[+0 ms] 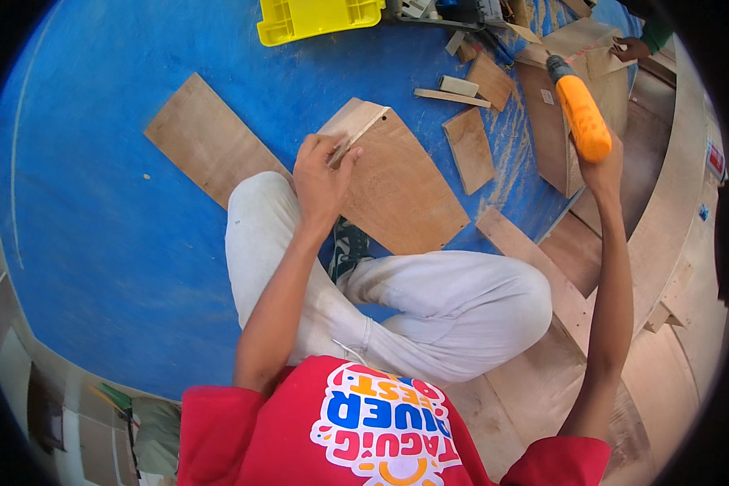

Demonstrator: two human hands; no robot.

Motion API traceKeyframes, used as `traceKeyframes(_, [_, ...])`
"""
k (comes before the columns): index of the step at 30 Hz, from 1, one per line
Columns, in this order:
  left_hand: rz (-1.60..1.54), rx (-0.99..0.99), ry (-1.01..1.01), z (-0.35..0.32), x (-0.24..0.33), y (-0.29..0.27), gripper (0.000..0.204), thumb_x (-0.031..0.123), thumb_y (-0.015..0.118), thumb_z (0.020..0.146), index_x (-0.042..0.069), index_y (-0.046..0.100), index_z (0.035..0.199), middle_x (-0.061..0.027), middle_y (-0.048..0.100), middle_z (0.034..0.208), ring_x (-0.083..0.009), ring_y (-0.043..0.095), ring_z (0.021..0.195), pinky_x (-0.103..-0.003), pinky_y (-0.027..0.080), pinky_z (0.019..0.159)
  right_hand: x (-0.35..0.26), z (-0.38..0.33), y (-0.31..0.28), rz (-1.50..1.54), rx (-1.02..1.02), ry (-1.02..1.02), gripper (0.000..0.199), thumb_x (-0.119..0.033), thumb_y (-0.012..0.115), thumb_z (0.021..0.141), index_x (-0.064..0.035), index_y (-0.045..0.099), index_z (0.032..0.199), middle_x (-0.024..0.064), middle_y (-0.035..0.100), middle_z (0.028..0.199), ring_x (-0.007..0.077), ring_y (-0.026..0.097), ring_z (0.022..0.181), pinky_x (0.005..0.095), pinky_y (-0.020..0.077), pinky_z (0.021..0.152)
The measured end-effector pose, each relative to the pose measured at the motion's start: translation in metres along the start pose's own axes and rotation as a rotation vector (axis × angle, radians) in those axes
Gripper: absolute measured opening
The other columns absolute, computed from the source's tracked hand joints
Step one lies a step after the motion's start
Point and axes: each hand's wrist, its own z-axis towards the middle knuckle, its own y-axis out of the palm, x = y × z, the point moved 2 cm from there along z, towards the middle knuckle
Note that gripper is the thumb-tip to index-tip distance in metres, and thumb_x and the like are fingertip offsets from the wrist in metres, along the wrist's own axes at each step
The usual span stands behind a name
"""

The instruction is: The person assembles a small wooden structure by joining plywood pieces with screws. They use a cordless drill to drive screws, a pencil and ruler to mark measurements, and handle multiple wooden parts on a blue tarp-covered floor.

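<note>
My right hand (pixel 601 166) is wrapped round the grip of an orange cordless drill (pixel 583 117), raised to the right with its dark chuck pointing up and away. My left hand (pixel 326 174) is closed, thumb and fingers pinching at the edge of a plywood piece (pixel 405 182) in front of my crossed legs. This piece looks like two panels meeting at an angle, with small dark holes near its corners. Whether a small thing also sits between my left fingertips is too blurred to tell. A flat plywood board (pixel 211 138) lies just left of my left hand.
Small wood offcuts (pixel 470 150) and sawdust lie on the blue floor covering (pixel 97 243). A yellow plastic lid (pixel 320 20) and tools are at the far edge. Another person's hand (pixel 630 50) touches a plywood box (pixel 551 121) at right, near long curved plywood parts (pixel 664 251).
</note>
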Motion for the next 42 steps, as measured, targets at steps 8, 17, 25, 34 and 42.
traceKeyframes(8, [-0.017, 0.072, 0.126, -0.013, -0.023, 0.011, 0.015, 0.014, 0.079, 0.092, -0.001, 0.076, 0.09, -0.0104, 0.07, 0.079, -0.0214, 0.063, 0.071, -0.034, 0.049, 0.064, 0.131, 0.007, 0.035, 0.081, 0.233, 0.385, 0.034, -0.025, 0.078, 0.09, -0.0018, 0.074, 0.115, 0.018, 0.077, 0.099, 0.0326, 0.075, 0.093, 0.0415, 0.0552, 0.082])
traceKeyframes(17, [0.09, 0.187, 0.158, -0.012, -0.027, 0.018, 0.022, 0.022, 0.071, 0.1, 0.001, 0.075, 0.093, -0.0099, 0.069, 0.081, -0.0207, 0.061, 0.069, -0.035, 0.047, 0.063, 0.199, 0.053, 0.05, 0.018, 0.228, 0.466, 0.057, -0.058, 0.073, 0.085, -0.01, 0.076, 0.116, 0.0156, 0.078, 0.095, 0.0322, 0.076, 0.092, 0.0405, 0.0556, 0.081])
traceKeyframes(25, [0.087, 0.238, 0.053, -0.01, -0.026, 0.021, 0.023, 0.024, 0.074, 0.096, 0.001, 0.077, 0.095, -0.0112, 0.07, 0.082, -0.0249, 0.066, 0.074, -0.036, 0.052, 0.069, 0.211, 0.087, 0.04, 0.192, 0.269, 0.419, 0.062, -0.059, 0.074, 0.086, -0.0025, 0.074, 0.11, 0.0077, 0.074, 0.09, 0.0214, 0.069, 0.086, 0.0375, 0.0529, 0.08])
traceKeyframes(34, [0.288, 0.173, 0.248, -0.013, -0.018, 0.019, 0.029, 0.025, 0.071, 0.098, 0.001, 0.069, 0.082, -0.0134, 0.066, 0.081, -0.0317, 0.063, 0.076, -0.043, 0.048, 0.07, 0.122, 0.071, 0.009, 0.228, 0.425, 0.684, 0.043, -0.043, 0.082, 0.078, -0.0088, 0.08, 0.103, 0.0156, 0.079, 0.095, 0.0308, 0.077, 0.095, 0.0418, 0.0586, 0.081])
traceKeyframes(42, [0.449, 0.219, 0.376, -0.013, -0.019, 0.02, 0.03, 0.027, 0.064, 0.101, 0.005, 0.067, 0.081, -0.0112, 0.063, 0.084, -0.0345, 0.061, 0.082, -0.048, 0.048, 0.07, 0.052, 0.043, -0.038, 0.255, 0.411, 0.704, 0.039, -0.04, 0.086, 0.078, -0.0124, 0.079, 0.105, 0.0146, 0.078, 0.101, 0.0343, 0.075, 0.098, 0.0464, 0.0571, 0.085])
